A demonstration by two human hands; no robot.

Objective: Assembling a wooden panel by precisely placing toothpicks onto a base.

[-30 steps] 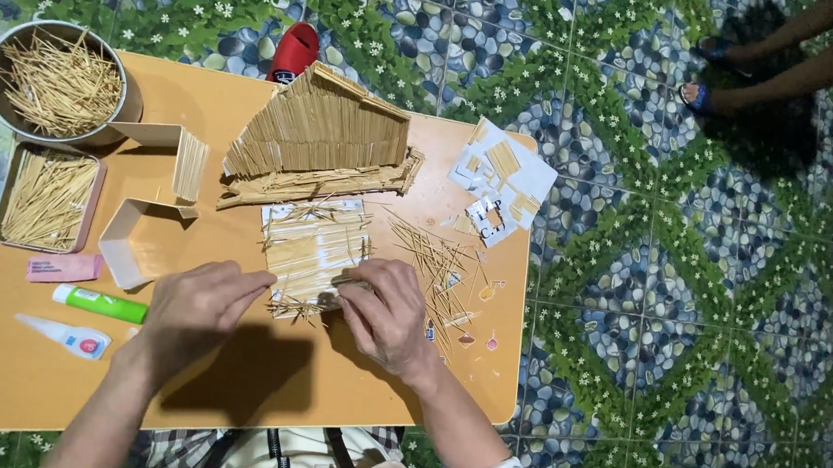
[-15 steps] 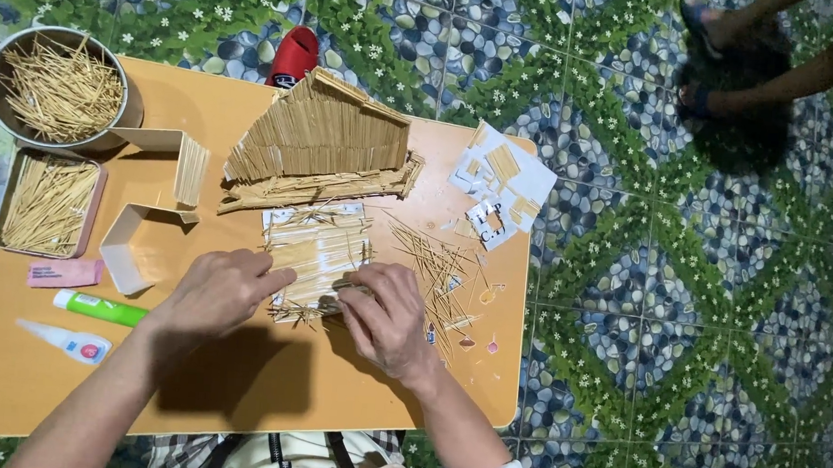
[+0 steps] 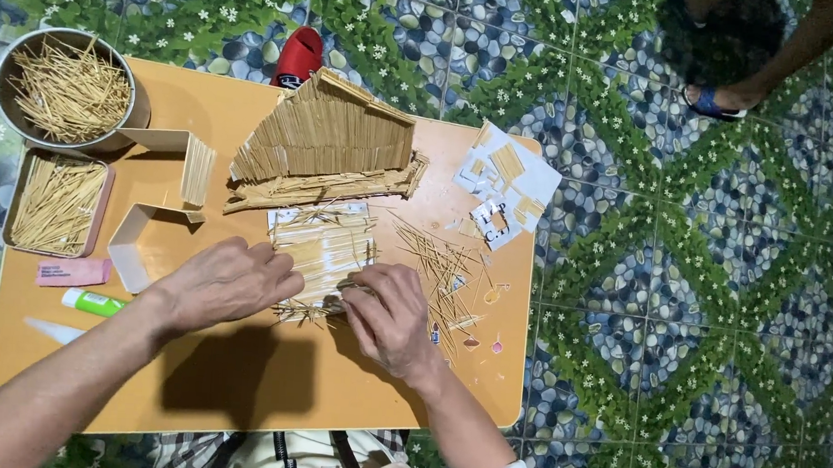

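Note:
A small panel of glued toothpicks on white card (image 3: 326, 246) lies at the middle of the orange table (image 3: 266, 388). My left hand (image 3: 226, 283) rests on the panel's left lower edge, fingers curled down on it. On the panel's lower right edge, my right hand (image 3: 388, 316) presses with its fingertips; whether it pinches a toothpick I cannot tell. Behind the panel stands a toothpick house roof and wall (image 3: 326, 144). Loose toothpicks (image 3: 439, 264) lie scattered to the right of my right hand.
A round metal bowl (image 3: 68, 88) and a rectangular tin (image 3: 57, 204), both with toothpicks, sit at the left. Cardboard pieces (image 3: 162, 192), a glue tube (image 3: 92, 301), a pink eraser (image 3: 72, 271) and paper scraps (image 3: 505, 182) lie about. Another person's feet (image 3: 728, 94) stand at the upper right.
My left hand slid right onto the panel's edge. My right hand barely moved. The other person's feet shifted at the upper right.

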